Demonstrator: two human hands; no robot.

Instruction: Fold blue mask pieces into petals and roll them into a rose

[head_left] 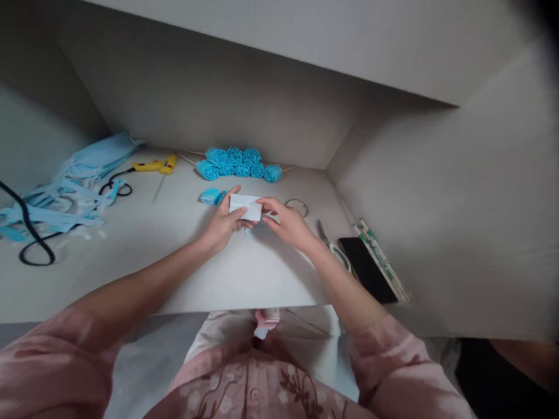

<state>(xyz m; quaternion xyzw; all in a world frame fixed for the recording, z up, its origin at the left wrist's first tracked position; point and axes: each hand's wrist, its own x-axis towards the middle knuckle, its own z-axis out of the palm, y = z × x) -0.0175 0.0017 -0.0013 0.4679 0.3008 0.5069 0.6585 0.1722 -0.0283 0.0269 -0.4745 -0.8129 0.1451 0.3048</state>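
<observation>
My left hand (227, 219) grips a small white rectangular piece (246, 205), its thumb lying across the front. At the upper right corner of the piece, the fingers of my right hand (285, 220) pinch its edge. It looks like folded thin fabric or paper, with a crease along it. Just beyond my left hand, small blue pieces (210, 196) lie on the table, partly hidden by my fingers. A thin ring (297, 206), perhaps a roll of tape or wire, rests beyond my right hand.
Blue rolled flowers (242, 170), some with sticks, lie at the back. Leftward are a yellow glue gun (156, 165), blue face masks (102, 152), blue strips (81, 216) and a black cable (28, 224). Scissors (338, 251), a phone (365, 267) and sticks in wrapping (383, 259) lie right, by the side panel.
</observation>
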